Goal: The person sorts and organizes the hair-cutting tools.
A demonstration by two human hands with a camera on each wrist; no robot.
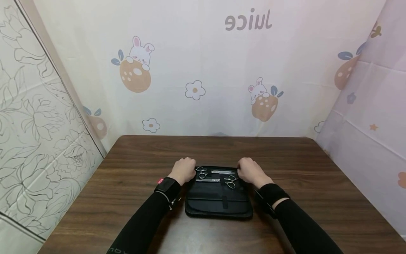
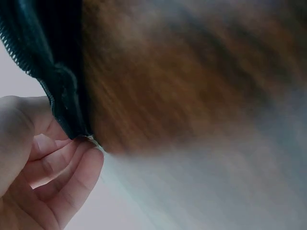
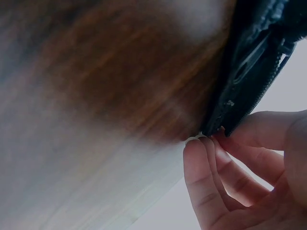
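A black zippered scissor case (image 1: 219, 206) lies opened out on the wooden table in the head view. In its upper part sit two pairs of silver scissors, the upper scissors (image 1: 223, 172) with handles to the left and the lower scissors (image 1: 207, 180) with handles to the right. My left hand (image 1: 183, 170) pinches the case's far left corner, fingers curled at the edge. At the far right corner, my right hand (image 1: 252, 172) grips the edge likewise. Zipper teeth show along the case edge (image 2: 64, 96) in the left wrist view and on the case side (image 3: 240, 81) in the right wrist view.
The brown wood-grain table (image 1: 127, 169) reaches back to a curtain (image 1: 203, 63) printed with rabbits and flowers. A panel with drawn flowers (image 1: 44, 123) stands at the left, and more printed cloth (image 1: 374, 141) hangs on the right.
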